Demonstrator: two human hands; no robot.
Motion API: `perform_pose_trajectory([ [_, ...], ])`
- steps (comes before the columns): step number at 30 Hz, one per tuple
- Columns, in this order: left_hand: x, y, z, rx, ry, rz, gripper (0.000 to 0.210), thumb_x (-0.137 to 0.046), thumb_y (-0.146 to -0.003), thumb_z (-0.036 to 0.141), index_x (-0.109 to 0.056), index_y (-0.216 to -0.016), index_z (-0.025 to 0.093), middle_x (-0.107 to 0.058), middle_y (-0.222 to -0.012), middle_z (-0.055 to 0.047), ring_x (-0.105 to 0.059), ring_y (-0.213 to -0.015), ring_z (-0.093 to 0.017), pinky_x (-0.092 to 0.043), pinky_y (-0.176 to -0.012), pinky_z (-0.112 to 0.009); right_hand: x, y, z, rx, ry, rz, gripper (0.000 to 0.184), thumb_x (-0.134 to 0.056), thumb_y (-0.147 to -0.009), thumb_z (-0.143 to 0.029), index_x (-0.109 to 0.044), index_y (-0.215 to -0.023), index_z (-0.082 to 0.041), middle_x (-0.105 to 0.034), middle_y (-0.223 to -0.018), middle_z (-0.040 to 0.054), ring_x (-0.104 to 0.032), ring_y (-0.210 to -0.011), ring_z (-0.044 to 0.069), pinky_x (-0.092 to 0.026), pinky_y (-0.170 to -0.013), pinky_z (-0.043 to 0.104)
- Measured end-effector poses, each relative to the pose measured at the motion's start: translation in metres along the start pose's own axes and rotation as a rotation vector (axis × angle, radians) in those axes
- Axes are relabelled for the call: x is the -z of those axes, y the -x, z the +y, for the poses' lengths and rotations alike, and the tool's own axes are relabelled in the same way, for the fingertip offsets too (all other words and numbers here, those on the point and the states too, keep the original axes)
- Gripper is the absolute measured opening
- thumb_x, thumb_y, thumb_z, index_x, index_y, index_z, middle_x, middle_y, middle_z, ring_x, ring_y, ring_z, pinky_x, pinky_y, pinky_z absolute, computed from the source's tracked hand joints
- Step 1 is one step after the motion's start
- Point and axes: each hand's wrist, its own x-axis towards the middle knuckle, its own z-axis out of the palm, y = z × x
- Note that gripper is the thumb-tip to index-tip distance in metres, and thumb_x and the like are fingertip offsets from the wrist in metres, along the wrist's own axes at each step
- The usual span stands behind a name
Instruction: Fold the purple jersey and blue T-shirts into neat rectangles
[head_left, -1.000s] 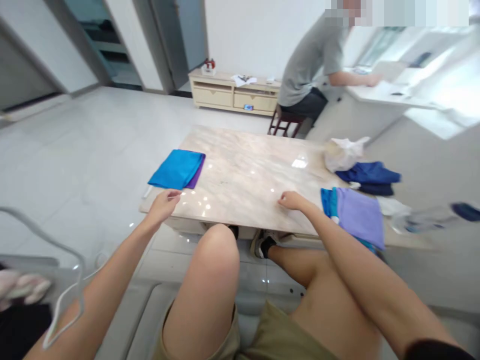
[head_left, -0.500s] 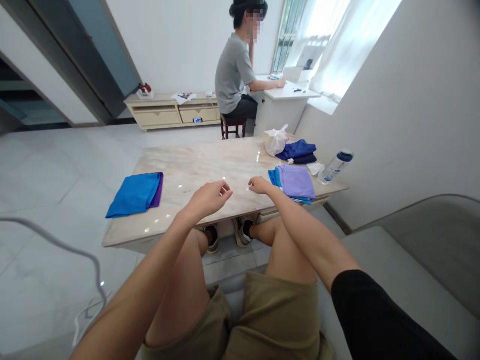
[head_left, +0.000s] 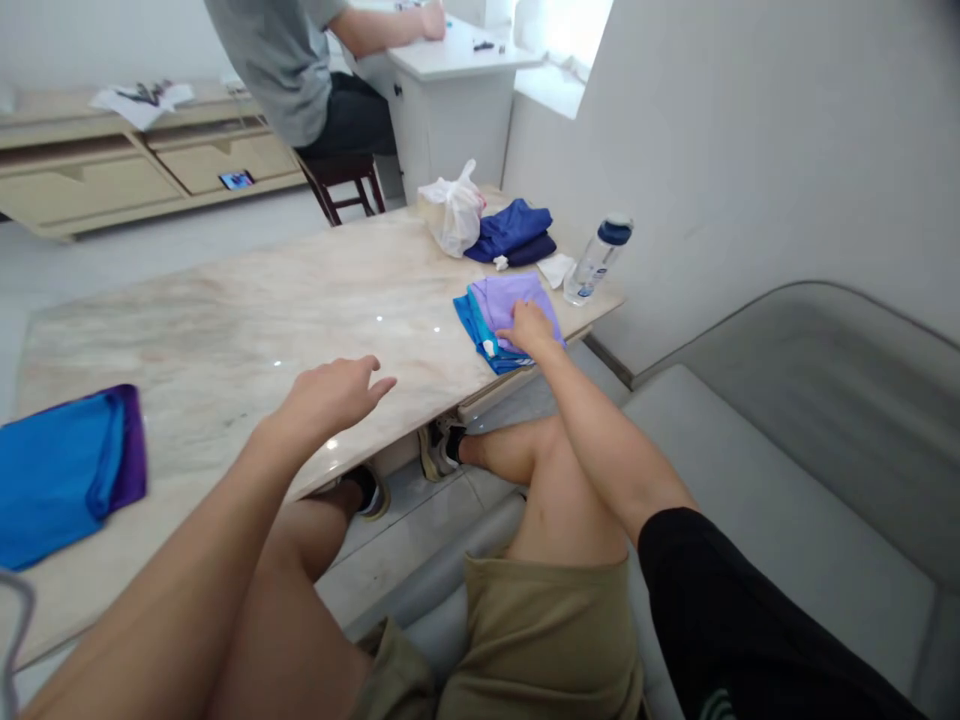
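My right hand [head_left: 531, 328] is over a folded lavender cloth [head_left: 495, 292] at the right end of the table. Its thumb and bent fingers are apart; whether the fingertips press on the fabric is hard to tell. Folded blue cloths [head_left: 471, 318] lie under the lavender one, and a small white patch shows at their near edge. My left hand [head_left: 337, 392] hovers above the table's near edge, thumb and fingers apart, holding nothing. At the left end, a folded bright blue cloth [head_left: 56, 470] lies on a purple one [head_left: 133, 445].
Behind the lavender cloth are a white plastic bag [head_left: 454, 215], dark blue fabric [head_left: 514, 230], a white tissue [head_left: 556, 269] and a clear water bottle [head_left: 592, 265]. Across the marble table [head_left: 285, 290], a person [head_left: 289, 70] sits on a stool [head_left: 341, 175] at a white desk [head_left: 457, 60].
My right hand has moved right, from the bare tabletop to over the lavender cloth. My left hand's fingers have spread. The view has swung right and down.
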Motion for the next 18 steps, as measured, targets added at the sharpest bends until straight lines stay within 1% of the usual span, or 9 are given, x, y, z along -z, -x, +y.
perform_pose_trajectory([
  [2,0.014,0.006,0.02,-0.01,-0.067,-0.029,0.045,-0.064,-0.098,0.059,-0.075,-0.126,0.025,-0.082,-0.119,-0.015,-0.075,-0.113,-0.041,-0.054,-0.096,-0.044,0.004,0.003,-0.001,-0.012,-0.006,-0.026,0.054,-0.083,-0.094,-0.039,-0.065,-0.138,-0.013,-0.063,-0.147,0.0243,-0.06,-0.138,0.038,-0.049,-0.114,0.048],
  [5,0.031,0.018,0.041,-0.01,-0.129,-0.068,0.046,-0.051,-0.107,0.054,-0.07,-0.135,0.024,-0.08,-0.129,-0.015,-0.073,-0.12,-0.038,-0.054,-0.096,-0.043,0.013,0.009,-0.009,-0.015,0.023,-0.017,0.036,-0.069,-0.102,-0.033,-0.072,-0.133,-0.015,-0.072,-0.138,0.0211,-0.066,-0.132,0.035,-0.051,-0.111,0.044],
  [7,0.035,0.026,0.044,-0.001,-0.133,-0.089,0.046,-0.048,-0.109,0.052,-0.069,-0.137,0.023,-0.079,-0.132,-0.015,-0.073,-0.122,-0.036,-0.055,-0.096,-0.042,0.02,0.014,-0.016,-0.035,0.041,0.015,0.033,-0.062,-0.103,-0.027,-0.076,-0.128,-0.012,-0.075,-0.133,0.0226,-0.069,-0.128,0.036,-0.052,-0.108,0.043],
  [9,0.036,0.032,0.041,0.0,-0.108,-0.091,0.045,-0.049,-0.109,0.051,-0.07,-0.137,0.022,-0.079,-0.132,-0.015,-0.074,-0.122,-0.035,-0.055,-0.096,-0.041,0.029,0.019,-0.022,-0.064,0.055,0.08,0.034,-0.058,-0.102,-0.024,-0.078,-0.124,-0.009,-0.076,-0.127,0.0262,-0.071,-0.122,0.037,-0.053,-0.105,0.045],
  [11,0.036,0.037,0.034,0.003,-0.063,-0.065,0.044,-0.052,-0.109,0.05,-0.072,-0.135,0.021,-0.079,-0.131,-0.015,-0.074,-0.122,-0.035,-0.055,-0.096,-0.041,0.039,0.025,-0.031,-0.084,0.053,0.209,0.036,-0.054,-0.102,-0.026,-0.077,-0.121,-0.007,-0.076,-0.121,0.0293,-0.073,-0.116,0.038,-0.054,-0.101,0.047],
  [13,0.037,0.041,0.024,0.019,-0.009,-0.017,0.041,-0.054,-0.108,0.048,-0.073,-0.133,0.021,-0.08,-0.13,-0.015,-0.074,-0.121,-0.034,-0.055,-0.096,-0.041,0.05,0.033,-0.044,-0.083,0.003,0.383,0.036,-0.052,-0.101,-0.027,-0.075,-0.12,-0.007,-0.075,-0.114,0.0294,-0.073,-0.109,0.038,-0.055,-0.097,0.049],
  [16,0.041,0.051,0.011,0.052,0.08,0.085,0.035,-0.056,-0.108,0.041,-0.075,-0.129,0.021,-0.08,-0.127,-0.014,-0.074,-0.12,-0.033,-0.056,-0.096,-0.041,0.065,0.052,-0.073,-0.01,-0.175,0.639,0.031,-0.051,-0.1,-0.028,-0.071,-0.118,-0.012,-0.075,-0.106,0.0236,-0.072,-0.098,0.035,-0.054,-0.091,0.046],
  [18,0.044,0.058,0.002,0.067,0.148,0.155,0.031,-0.056,-0.107,0.037,-0.076,-0.126,0.021,-0.081,-0.126,-0.013,-0.075,-0.118,-0.032,-0.056,-0.095,-0.041,0.072,0.066,-0.099,0.087,-0.336,0.752,0.027,-0.049,-0.1,-0.028,-0.069,-0.113,-0.016,-0.073,-0.097,0.0176,-0.069,-0.089,0.031,-0.052,-0.087,0.043],
])
